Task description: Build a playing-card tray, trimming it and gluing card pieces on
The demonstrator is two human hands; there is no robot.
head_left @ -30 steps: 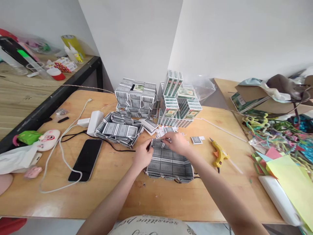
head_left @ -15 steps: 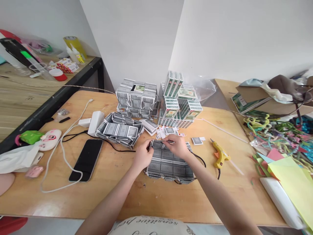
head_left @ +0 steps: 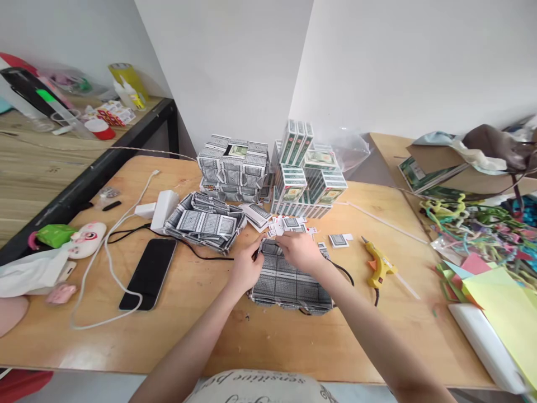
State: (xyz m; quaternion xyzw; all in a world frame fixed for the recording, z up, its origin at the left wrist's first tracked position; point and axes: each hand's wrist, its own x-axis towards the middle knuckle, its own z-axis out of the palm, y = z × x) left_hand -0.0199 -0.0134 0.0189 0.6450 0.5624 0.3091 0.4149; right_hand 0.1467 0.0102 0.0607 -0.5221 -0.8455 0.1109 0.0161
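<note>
An open box made of grey-backed playing cards (head_left: 289, 280) sits in front of me on the table. My left hand (head_left: 246, 268) pinches its far left corner between thumb and fingers. At the far rim, my right hand (head_left: 302, 251) is closed with fingertips bent down close to the left ones; what they grip is hidden behind the knuckles. Loose cards (head_left: 289, 225) lie just beyond the rim, and a small card stack (head_left: 339, 240) rests to the right. Another card box (head_left: 205, 224), filled with folded card pieces, stands to the left.
A yellow glue gun (head_left: 380, 266) lies right, its cord running behind the box. Stacked card packs (head_left: 308, 179) and a large card-built block (head_left: 234, 168) stand at the back. A phone (head_left: 149, 274) and white cable (head_left: 109, 252) lie left; coloured paper (head_left: 499, 313) lies right.
My right hand has turned and shifted slightly left along the far rim, its fingers now more folded over. My left hand keeps its place at the corner.
</note>
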